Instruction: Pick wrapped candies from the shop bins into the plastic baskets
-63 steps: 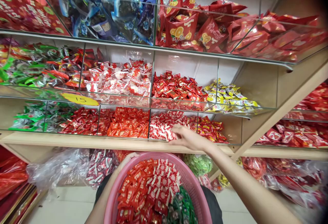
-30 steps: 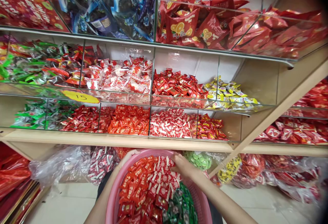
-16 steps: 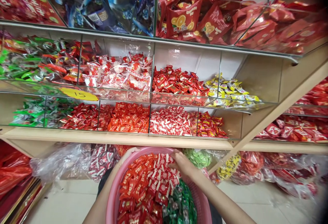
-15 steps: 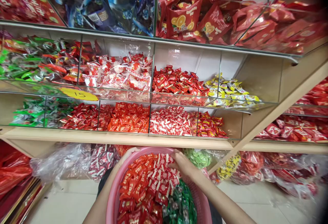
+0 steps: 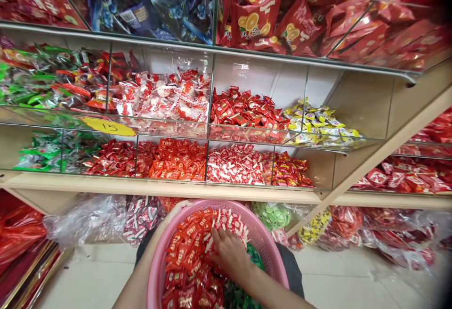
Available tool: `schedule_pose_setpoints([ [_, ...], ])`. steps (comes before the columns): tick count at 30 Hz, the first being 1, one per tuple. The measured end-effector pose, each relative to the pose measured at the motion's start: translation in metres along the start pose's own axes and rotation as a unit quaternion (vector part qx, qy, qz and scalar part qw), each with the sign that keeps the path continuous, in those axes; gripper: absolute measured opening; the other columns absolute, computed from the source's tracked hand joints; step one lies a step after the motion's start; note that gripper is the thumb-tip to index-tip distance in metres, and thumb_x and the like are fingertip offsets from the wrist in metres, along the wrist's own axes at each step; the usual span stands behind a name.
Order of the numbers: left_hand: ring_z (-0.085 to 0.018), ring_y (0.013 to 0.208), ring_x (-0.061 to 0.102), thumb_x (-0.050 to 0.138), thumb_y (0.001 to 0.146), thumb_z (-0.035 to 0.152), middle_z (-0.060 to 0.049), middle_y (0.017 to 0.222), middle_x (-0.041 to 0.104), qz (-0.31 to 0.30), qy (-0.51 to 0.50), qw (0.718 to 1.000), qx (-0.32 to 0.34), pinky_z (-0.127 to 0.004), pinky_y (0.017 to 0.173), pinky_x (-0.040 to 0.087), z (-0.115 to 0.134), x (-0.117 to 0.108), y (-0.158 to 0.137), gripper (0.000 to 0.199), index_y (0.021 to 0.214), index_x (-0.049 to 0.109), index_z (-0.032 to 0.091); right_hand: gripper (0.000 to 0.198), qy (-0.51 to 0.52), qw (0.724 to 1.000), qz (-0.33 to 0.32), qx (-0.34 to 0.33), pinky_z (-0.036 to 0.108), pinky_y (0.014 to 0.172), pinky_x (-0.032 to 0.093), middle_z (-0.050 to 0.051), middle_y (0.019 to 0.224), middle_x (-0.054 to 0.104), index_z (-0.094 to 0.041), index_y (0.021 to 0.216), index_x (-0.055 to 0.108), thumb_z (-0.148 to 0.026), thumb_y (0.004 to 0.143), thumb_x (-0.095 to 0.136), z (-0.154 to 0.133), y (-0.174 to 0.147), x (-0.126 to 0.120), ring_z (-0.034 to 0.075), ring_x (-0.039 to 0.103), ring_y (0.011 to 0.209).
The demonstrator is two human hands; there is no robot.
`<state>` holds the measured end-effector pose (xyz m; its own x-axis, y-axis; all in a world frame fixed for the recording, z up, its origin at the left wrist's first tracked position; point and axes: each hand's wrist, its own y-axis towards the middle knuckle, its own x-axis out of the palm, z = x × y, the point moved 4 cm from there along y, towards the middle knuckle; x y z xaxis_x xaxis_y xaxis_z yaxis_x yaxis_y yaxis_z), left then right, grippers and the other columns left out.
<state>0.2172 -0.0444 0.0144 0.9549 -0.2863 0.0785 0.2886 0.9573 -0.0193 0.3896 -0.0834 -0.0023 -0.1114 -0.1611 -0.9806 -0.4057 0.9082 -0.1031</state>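
Observation:
A pink plastic basket full of wrapped candies is in front of me, below the shelves. My left hand grips its far left rim, with the fingers mostly out of sight. My right hand is inside the basket, fingers apart and touching the candies, and I see nothing held in it. Orange-red candies lie at the left, and red-and-white candies are at the back by my right fingertips. Dark red candies fill the front left. Green candies on the right are partly hidden by my right forearm.
Clear-walled shelf bins hold red-and-white candies, orange-red candies and other sorts. A wooden shelf edge runs just beyond the basket. Plastic bags of candies sit beneath it. A yellow tag reads 15.
My right hand has moved from the basket's far right rim leftward and down onto the candies inside. My left hand stays at the rim.

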Motion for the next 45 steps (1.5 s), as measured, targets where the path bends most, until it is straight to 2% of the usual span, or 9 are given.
schedule_pose_setpoints([
  [4, -0.022, 0.117, 0.041, 0.045, 0.077, 0.021, -0.004, 0.117, 0.057, 0.009, -0.002, 1.0, -0.002, -0.031, 0.097, 0.033, -0.009, -0.006, 0.001, 0.041, 0.118, 0.051, 0.023, 0.065, 0.033, 0.999, 0.001, 0.011, 0.041, 0.078, 0.046, 0.017, 0.105, 0.058, -0.014, 0.125, 0.045, -0.046, 0.072, 0.062, 0.002, -0.001, -0.019, 0.03, 0.056, 0.095],
  [8, -0.024, 0.116, 0.042, 0.051, 0.074, 0.024, -0.004, 0.115, 0.058, 0.012, -0.009, 1.0, 0.0, -0.031, 0.097, 0.032, -0.015, -0.012, 0.01, 0.039, 0.113, 0.055, 0.022, 0.047, 0.063, 0.994, 0.09, -0.019, 0.036, 0.078, 0.045, 0.015, 0.106, 0.057, -0.016, 0.123, 0.045, -0.045, 0.086, 0.041, 0.014, 0.005, -0.085, 0.025, 0.056, 0.093],
  [11, -0.024, 0.116, 0.041, 0.052, 0.074, 0.026, -0.003, 0.118, 0.056, 0.006, -0.01, 1.0, 0.002, -0.03, 0.097, 0.031, -0.018, -0.014, 0.014, 0.037, 0.111, 0.056, 0.022, 0.041, 0.065, 0.985, 0.162, -0.019, 0.032, 0.081, 0.043, 0.012, 0.107, 0.056, -0.016, 0.122, 0.046, -0.038, 0.089, 0.04, 0.041, 0.022, -0.141, 0.021, 0.055, 0.095],
  [14, -0.024, 0.115, 0.042, 0.052, 0.078, 0.032, -0.004, 0.121, 0.052, 0.001, -0.009, 1.0, 0.001, -0.035, 0.098, 0.032, -0.022, -0.017, 0.01, 0.038, 0.115, 0.052, 0.021, 0.031, 0.036, 0.986, 0.166, -0.005, 0.028, 0.08, 0.04, 0.01, 0.101, 0.056, -0.016, 0.115, 0.054, -0.027, 0.087, 0.044, 0.077, 0.048, -0.172, 0.018, 0.054, 0.093],
  [20, -0.022, 0.107, 0.049, 0.048, 0.082, 0.04, -0.008, 0.118, 0.052, 0.0, -0.002, 1.0, -0.03, -0.043, 0.092, 0.038, -0.041, -0.03, 0.026, 0.041, 0.115, 0.052, 0.016, 0.031, 0.041, 0.991, 0.039, -0.12, 0.025, 0.08, 0.039, 0.008, 0.101, 0.058, -0.014, 0.1, 0.062, -0.014, 0.069, 0.063, 0.117, 0.089, -0.162, 0.017, 0.053, 0.093],
  [27, -0.03, 0.103, 0.053, 0.051, 0.078, 0.032, -0.005, 0.104, 0.063, -0.016, -0.002, 0.996, -0.086, -0.04, 0.086, 0.041, -0.058, -0.033, 0.074, 0.03, 0.102, 0.061, 0.017, 0.022, -0.021, 0.996, 0.026, -0.087, 0.021, 0.072, 0.037, 0.006, 0.095, 0.06, -0.016, 0.09, 0.062, -0.013, 0.068, 0.062, 0.117, 0.098, -0.154, 0.016, 0.054, 0.086],
  [34, -0.021, 0.105, 0.05, 0.049, 0.083, 0.036, -0.007, 0.119, 0.052, 0.016, -0.001, 0.999, -0.047, -0.041, 0.089, 0.041, -0.058, -0.037, 0.034, 0.037, 0.114, 0.052, 0.016, 0.014, -0.03, 0.994, 0.064, -0.078, 0.02, 0.066, 0.035, 0.007, 0.09, 0.06, -0.014, 0.082, 0.059, -0.026, 0.074, 0.059, 0.113, 0.09, -0.157, 0.014, 0.054, 0.078],
  [40, -0.021, 0.106, 0.049, 0.049, 0.083, 0.034, -0.007, 0.12, 0.05, 0.029, 0.004, 0.999, -0.022, -0.041, 0.09, 0.041, -0.053, -0.033, 0.025, 0.035, 0.114, 0.052, 0.017, 0.023, 0.014, 0.989, 0.134, 0.057, 0.021, 0.06, 0.034, 0.006, 0.078, 0.061, -0.013, 0.087, 0.056, -0.033, 0.077, 0.056, 0.113, 0.089, -0.157, 0.014, 0.055, 0.071],
  [45, -0.022, 0.107, 0.049, 0.049, 0.083, 0.035, -0.007, 0.12, 0.05, 0.037, 0.008, 0.999, -0.016, -0.041, 0.09, 0.041, -0.054, -0.033, 0.026, 0.036, 0.114, 0.053, 0.017, 0.022, -0.016, 0.98, 0.126, 0.154, 0.024, 0.06, 0.036, 0.014, 0.088, 0.062, -0.01, 0.092, 0.057, -0.027, 0.081, 0.051, 0.1, 0.089, -0.155, 0.019, 0.059, 0.079],
])
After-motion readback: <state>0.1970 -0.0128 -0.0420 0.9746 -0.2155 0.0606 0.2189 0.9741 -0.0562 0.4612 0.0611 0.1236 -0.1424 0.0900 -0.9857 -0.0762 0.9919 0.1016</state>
